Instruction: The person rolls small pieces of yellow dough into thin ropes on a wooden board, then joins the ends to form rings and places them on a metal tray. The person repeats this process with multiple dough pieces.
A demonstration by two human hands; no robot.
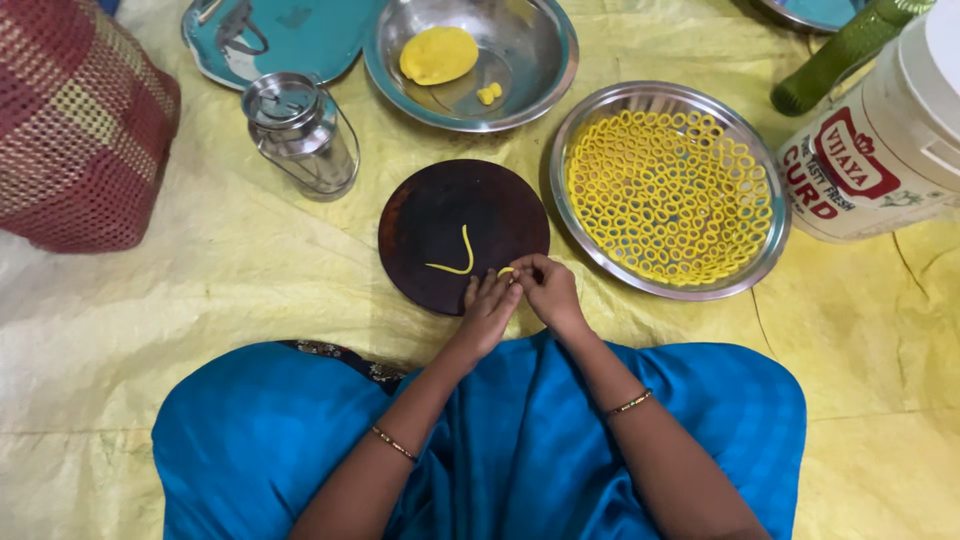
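A round dark wooden board (440, 215) lies on the yellow sheet in front of me. On it rests a thin curved strand of yellow dough (459, 258). My left hand (488, 312) and my right hand (545, 287) meet at the board's near edge, fingertips pinching a small bit of yellow dough (505, 271) between them. To the right stands a steel plate (760, 170) packed with several small yellow dough rings (668, 195). Beyond the board a steel bowl (530, 50) holds a yellow dough ball (438, 54) and a small dough scrap (488, 94).
A small lidded steel can (300, 132) stands left of the board, with a teal tray (275, 35) behind it. A white plastic bucket (890, 130) and a green bottle (840, 52) sit at the far right. A red woven bag (75, 120) lies at the left. My blue-clad knees (250, 430) fill the foreground.
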